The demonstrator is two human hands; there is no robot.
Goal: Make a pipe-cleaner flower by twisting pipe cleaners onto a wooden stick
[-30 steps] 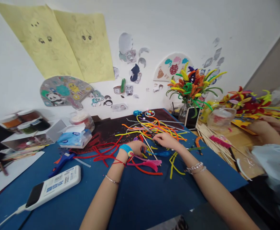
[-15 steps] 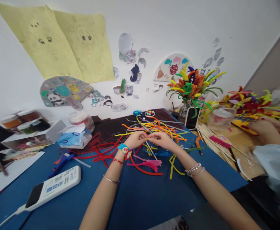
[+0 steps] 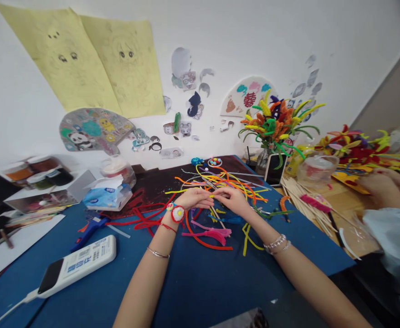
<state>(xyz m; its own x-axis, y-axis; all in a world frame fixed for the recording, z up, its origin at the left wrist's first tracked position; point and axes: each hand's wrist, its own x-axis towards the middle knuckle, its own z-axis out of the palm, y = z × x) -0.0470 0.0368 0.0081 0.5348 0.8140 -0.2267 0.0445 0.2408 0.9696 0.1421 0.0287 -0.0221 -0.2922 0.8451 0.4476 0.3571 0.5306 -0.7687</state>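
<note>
Over the middle of the blue table, my left hand [image 3: 193,198] is turned partly palm up, its thumb and fingers closed at a small yellow piece of pipe cleaner [image 3: 212,196]. From the other side my right hand [image 3: 233,200] pinches the same piece, so the fingertips nearly meet. Most of the piece is hidden by the fingers. Behind the hands spreads a pile of yellow and orange pipe cleaners [image 3: 236,181]. Red pipe cleaners [image 3: 145,217] lie to the left. A pink bundle of pipe cleaners [image 3: 213,233] rests just in front, and bent yellow ones [image 3: 247,239] sit below my right wrist.
At left are a blue glue gun [image 3: 89,232], a white power bank [image 3: 79,264] with a cable, and a tissue pack [image 3: 107,196]. A vase of pipe-cleaner flowers [image 3: 275,118] stands behind a phone [image 3: 274,168]. Another person's hands [image 3: 379,187] work at the far right, beyond wooden sticks [image 3: 309,205].
My left hand has rolled palm upward, bringing the red-and-white flower on its wristband into view. My right hand stays at the yellow piece. The view has shifted slightly.
</note>
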